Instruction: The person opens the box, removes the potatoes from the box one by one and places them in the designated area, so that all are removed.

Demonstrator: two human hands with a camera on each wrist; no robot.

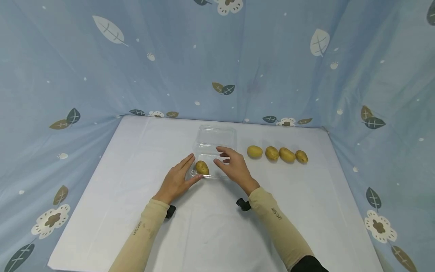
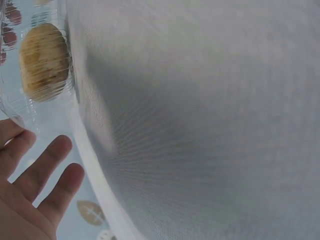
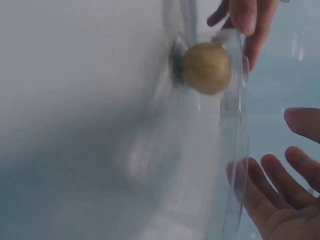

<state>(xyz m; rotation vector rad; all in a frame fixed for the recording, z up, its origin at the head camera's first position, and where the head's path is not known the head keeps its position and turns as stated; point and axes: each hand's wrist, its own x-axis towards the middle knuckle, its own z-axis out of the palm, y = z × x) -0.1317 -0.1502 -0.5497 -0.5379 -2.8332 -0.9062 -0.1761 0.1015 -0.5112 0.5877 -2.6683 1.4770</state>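
Observation:
A clear plastic clamshell box [image 1: 217,176] lies on the table, its hinged lid [image 1: 217,135] folded back to the far side. One potato [image 1: 202,167] sits in the box's left end, also visible through the ribbed plastic in the left wrist view. My left hand [image 1: 177,182] is at the box's left front corner, fingers straight along the left side and thumb at the front rim. Over the right part of the box hovers my right hand [image 1: 236,168], its fingers and thumb spread apart, nothing between them; the right wrist view shows the fingers beside the box wall.
Several potatoes [image 1: 272,153] lie in a row on the white-covered table [image 1: 210,234], right of the box. A blue patterned curtain [image 1: 170,56] hangs behind the table and along its sides. Black wrist devices [image 1: 243,204] sit below both wrists.

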